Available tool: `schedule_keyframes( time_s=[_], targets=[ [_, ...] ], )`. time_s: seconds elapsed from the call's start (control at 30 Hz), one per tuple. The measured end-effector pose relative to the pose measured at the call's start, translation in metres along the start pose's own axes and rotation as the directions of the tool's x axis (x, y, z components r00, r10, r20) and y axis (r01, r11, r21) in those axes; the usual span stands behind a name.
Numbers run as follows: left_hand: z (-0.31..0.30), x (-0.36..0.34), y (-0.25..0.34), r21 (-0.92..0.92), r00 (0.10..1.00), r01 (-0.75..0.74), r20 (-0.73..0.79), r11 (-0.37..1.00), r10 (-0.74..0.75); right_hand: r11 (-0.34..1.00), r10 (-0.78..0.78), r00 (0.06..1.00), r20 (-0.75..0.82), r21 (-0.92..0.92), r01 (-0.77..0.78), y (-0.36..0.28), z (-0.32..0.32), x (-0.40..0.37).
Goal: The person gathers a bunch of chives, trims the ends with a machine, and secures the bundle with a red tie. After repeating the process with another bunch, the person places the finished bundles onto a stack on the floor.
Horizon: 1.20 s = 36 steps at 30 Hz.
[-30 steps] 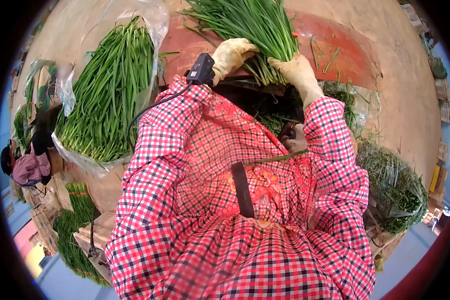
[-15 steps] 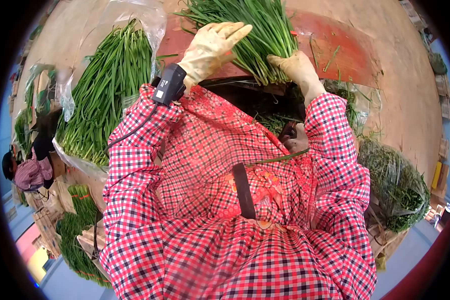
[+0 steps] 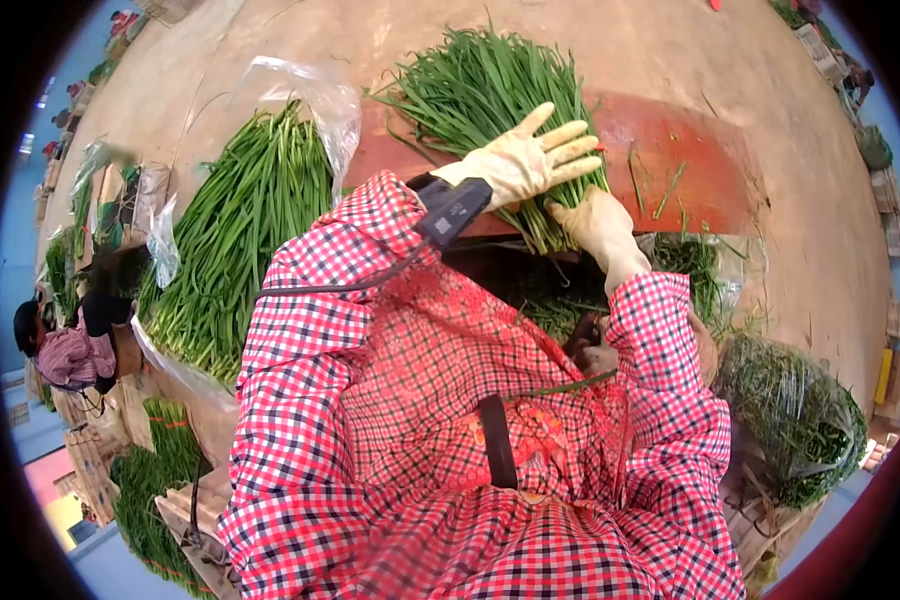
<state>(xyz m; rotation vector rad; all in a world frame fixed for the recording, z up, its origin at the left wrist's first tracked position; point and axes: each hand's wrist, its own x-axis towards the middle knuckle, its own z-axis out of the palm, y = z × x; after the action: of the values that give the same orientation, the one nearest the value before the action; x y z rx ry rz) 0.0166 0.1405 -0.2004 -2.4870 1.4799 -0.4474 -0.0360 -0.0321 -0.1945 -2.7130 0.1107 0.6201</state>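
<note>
In the head view, I see my left hand (image 3: 525,162), gloved, lying flat with its fingers (image 3: 573,133) released and spread across the bunch of chives (image 3: 480,90). Just below those fingers, my right hand (image 3: 598,225) is clenched around the bunch's stem ends. The leaf tips fan out beyond my left fingertips, over the red board (image 3: 695,165). A black wrist device (image 3: 452,210) sits behind my left palm. Well away from the fingers on the left lies a bagged pile of greens (image 3: 250,220), with another person (image 3: 65,350) past it.
</note>
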Motion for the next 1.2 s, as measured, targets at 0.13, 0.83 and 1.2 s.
schedule_keyframes(
  time_s=[0.13,0.83,1.2],
  targets=[
    [-0.003,0.009,-0.006,-0.062,0.988,-0.129,0.075,0.99,0.134,1.0,0.014,0.999,0.034,-0.022,-0.014,-0.004,-0.005,-0.002],
    [0.021,0.009,-0.016,-0.244,0.968,-0.119,0.187,0.962,0.167,0.886,-0.37,0.836,-0.406,0.118,0.449,-0.037,0.062,-0.072],
    [-0.016,0.018,-0.035,-0.242,0.892,-0.19,0.362,0.951,0.271,0.798,-0.188,0.938,-0.292,0.511,0.319,-0.036,0.096,-0.027]
  ],
)
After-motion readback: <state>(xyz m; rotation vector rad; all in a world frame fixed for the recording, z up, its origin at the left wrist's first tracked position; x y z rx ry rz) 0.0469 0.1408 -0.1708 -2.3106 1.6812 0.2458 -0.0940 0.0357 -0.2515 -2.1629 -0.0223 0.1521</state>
